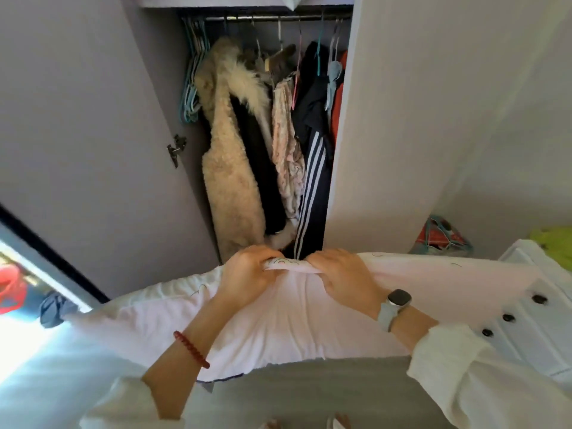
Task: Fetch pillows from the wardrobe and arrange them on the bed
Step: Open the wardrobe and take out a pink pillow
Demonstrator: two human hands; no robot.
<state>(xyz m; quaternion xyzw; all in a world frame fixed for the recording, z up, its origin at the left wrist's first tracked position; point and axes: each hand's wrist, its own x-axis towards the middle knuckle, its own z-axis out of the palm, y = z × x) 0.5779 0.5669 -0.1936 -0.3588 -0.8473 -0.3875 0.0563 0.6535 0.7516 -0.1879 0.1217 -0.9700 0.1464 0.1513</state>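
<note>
So this looks like the fetch half of the job; the pillow point(278, 317) is out of the wardrobe point(387, 119) and held flat in front of the person's chest, with both hands on its far edge. The left hand point(247, 272) and the right hand point(343, 275) sit just beside each other, fingers curled over and pinching a bunched bit of the pale cover, so neither is spread open; the pillow runs out wide to either side of the hands and sags a little. Just past the fingertips is the open wardrobe; hanging from its rail are a fluffy cream coat point(232, 168), something dark behind it, a floral top point(288, 144) and a navy jacket with white stripes point(312, 168), plus a clump of spare hangers point(192, 72) well up and left of the left hand. I can't see any more pillows in there; a pale corner pokes over the top shelf point(292, 0), can't tell what it is. Off to the right of the right hand there's a white chest of drawers point(532, 329). No bed in shot, so my guess is the next move is turning away from the wardrobe and carrying this over; a grip on one small pinch of fabric could slip, so getting a fuller hold first seems smart.
</note>
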